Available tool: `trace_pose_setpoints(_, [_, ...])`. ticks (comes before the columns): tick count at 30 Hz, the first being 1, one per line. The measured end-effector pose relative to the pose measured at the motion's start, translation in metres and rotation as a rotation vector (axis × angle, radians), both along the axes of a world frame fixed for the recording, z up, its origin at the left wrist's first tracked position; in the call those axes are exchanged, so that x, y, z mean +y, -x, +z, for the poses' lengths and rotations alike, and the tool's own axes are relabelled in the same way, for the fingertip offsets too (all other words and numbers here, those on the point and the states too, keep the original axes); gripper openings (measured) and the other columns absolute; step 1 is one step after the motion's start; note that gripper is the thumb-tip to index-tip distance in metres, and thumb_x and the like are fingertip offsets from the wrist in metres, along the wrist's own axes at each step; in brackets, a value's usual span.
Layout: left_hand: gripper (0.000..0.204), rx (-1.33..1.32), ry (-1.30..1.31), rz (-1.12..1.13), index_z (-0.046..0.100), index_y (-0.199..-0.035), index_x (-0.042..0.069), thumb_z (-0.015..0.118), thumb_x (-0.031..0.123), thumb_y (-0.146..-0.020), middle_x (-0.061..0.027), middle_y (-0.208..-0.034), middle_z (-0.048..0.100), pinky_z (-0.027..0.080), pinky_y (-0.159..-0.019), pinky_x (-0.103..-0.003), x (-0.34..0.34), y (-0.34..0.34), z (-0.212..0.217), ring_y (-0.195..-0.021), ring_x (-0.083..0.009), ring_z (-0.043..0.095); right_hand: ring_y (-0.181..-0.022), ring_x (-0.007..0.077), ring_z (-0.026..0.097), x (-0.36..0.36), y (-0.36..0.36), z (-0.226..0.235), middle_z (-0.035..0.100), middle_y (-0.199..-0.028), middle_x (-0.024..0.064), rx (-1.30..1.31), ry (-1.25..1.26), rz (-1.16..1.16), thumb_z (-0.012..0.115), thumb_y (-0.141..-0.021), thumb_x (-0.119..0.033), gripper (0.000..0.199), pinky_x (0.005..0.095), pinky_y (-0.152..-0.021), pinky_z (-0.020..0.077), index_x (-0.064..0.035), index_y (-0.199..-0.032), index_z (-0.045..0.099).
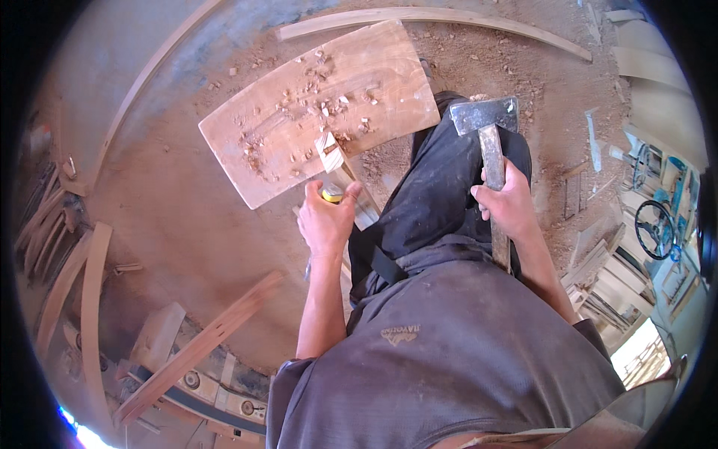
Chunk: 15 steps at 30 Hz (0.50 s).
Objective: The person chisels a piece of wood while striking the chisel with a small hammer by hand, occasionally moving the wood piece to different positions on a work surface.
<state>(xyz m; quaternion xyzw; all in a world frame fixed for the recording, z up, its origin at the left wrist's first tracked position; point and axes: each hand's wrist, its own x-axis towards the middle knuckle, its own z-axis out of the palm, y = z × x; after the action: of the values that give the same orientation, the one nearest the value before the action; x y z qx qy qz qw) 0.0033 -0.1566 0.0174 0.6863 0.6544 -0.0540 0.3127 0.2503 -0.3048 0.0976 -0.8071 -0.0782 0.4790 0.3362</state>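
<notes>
My right hand [508,196] grips the wooden handle of a hatchet [486,117], its broad dark metal head lying over my right knee. Curled around a chisel [331,194] is my left hand [327,221]; the yellow end of its handle shows between thumb and fingers, and most of the tool is hidden by the hand. Just beyond that hand, a squared wood piece [330,153] with a slot cut near its end rests on the lower edge of a wide plank [299,112]. The piece runs back toward my left thigh. Wood chips lie scattered over the plank.
A long timber strip [434,15] lies beyond the plank on the dusty floor. To the left are a reddish beam [198,348] and curved boards [93,299]. At right stand stacked wood pieces [613,280] and a machine with a black handwheel [655,229].
</notes>
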Motion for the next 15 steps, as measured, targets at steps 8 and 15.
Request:
trace_pose_setpoints(8, [0.064, 0.327, 0.100, 0.029, 0.057, -0.103, -0.005, 0.083, 0.047, -0.076, -0.0325, -0.094, 0.069, 0.052, -0.086, -0.056, -0.019, -0.043, -0.028, -0.093, -0.0509, 0.067, -0.054, 0.0088, 0.055, 0.007, -0.062, -0.060, 0.057, -0.075, 0.0022, 0.356, -0.033, -0.066, 0.069, -0.082, -0.005, 0.039, 0.0268, -0.047, 0.0478, 0.0034, -0.117, 0.054])
trace_pose_setpoints(15, [0.048, 0.223, 0.121, 0.018, 0.057, -0.091, 0.001, 0.085, 0.037, -0.075, -0.0252, -0.081, 0.069, 0.054, -0.075, -0.051, -0.043, -0.100, -0.034, -0.081, -0.0448, 0.069, -0.056, 0.0109, 0.058, -0.007, -0.159, -0.070, 0.058, -0.076, 0.0041, 0.299, 0.036, -0.064, 0.071, -0.083, -0.006, 0.032, 0.0271, -0.047, 0.0493, 0.0017, -0.107, 0.053])
